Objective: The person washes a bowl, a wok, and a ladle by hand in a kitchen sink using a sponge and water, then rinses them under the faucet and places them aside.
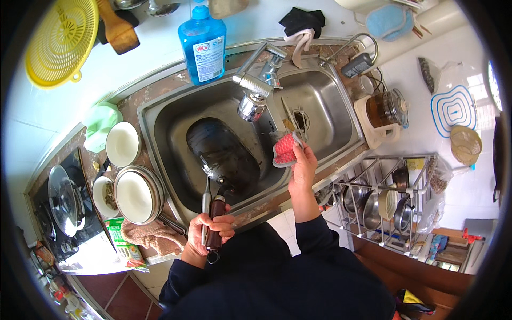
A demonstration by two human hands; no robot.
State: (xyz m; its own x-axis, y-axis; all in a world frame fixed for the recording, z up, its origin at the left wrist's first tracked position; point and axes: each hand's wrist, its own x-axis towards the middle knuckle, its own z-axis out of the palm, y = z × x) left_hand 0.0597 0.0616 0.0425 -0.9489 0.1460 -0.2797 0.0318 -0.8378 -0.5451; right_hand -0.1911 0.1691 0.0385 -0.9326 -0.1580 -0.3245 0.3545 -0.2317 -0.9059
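Observation:
My left hand (212,234) grips the dark brown handle (216,224) of a black pan (224,154) together with the slim metal handle (205,214) of a utensil. The pan's body lies tilted inside the larger left basin (172,120) of a stainless steel double sink. Its surface looks dark and shiny; the utensil's far end is hard to make out against it. My right hand (303,168) pinches a red scrubbing pad (286,150) with a grey border, held over the divider between the basins. Above the left basin stands a chrome faucet (254,90), apart from both hands.
Cutlery (289,110) lies by the drain of the right basin (332,104). Left of the sink are stacked bowls (135,196), a brown cloth (154,236) and a glass lid (62,200). A blue soap bottle (202,48) stands behind; a teapot (386,108) and pot rack (384,200) are right.

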